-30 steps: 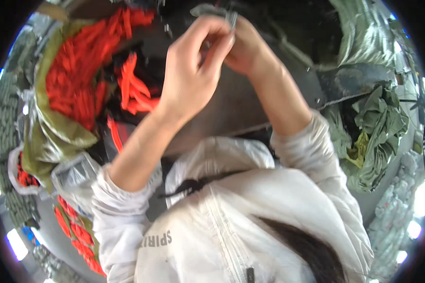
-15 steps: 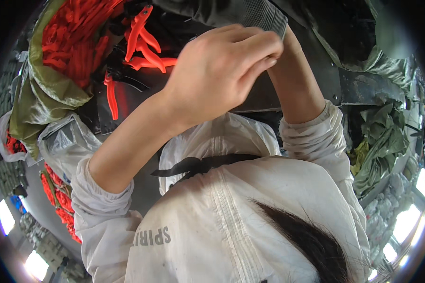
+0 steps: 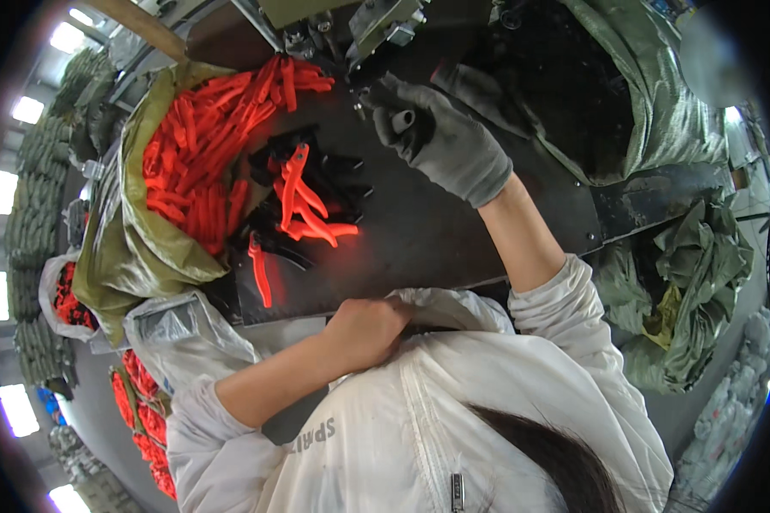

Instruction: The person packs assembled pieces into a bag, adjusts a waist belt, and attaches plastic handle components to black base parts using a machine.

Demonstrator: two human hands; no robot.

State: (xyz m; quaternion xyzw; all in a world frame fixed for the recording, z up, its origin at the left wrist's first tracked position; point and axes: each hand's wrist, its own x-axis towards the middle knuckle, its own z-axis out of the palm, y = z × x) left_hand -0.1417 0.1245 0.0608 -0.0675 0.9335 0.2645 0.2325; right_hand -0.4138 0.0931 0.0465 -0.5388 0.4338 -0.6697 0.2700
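Observation:
My right hand [image 3: 445, 145], in a grey work glove, is raised over the dark worktable [image 3: 419, 244] just below a metal machine fixture [image 3: 383, 30]. Its fingers are curled in, and whatever lies inside them is hidden. My bare left hand [image 3: 368, 329] is closed at the near table edge, against the white cloth [image 3: 453, 306] at my waist. Its fingertips are out of sight. Between the hands and the sack on the left lies a small heap of black hand tools with red handles [image 3: 295, 192], resembling pruning shears.
An olive woven sack [image 3: 133, 218] full of red handles [image 3: 210, 128] stands at the left. At the right is a dark green sack [image 3: 680, 120] with a black inside. Crumpled green sacks [image 3: 697, 291] lie below it. A clear plastic bag [image 3: 188, 329] hangs by the near left edge.
My left hand has let go of the glove cuff at my right wrist and dropped to my waist. The gloved right hand now shows fully near the fixture. The view has tilted toward the machine.

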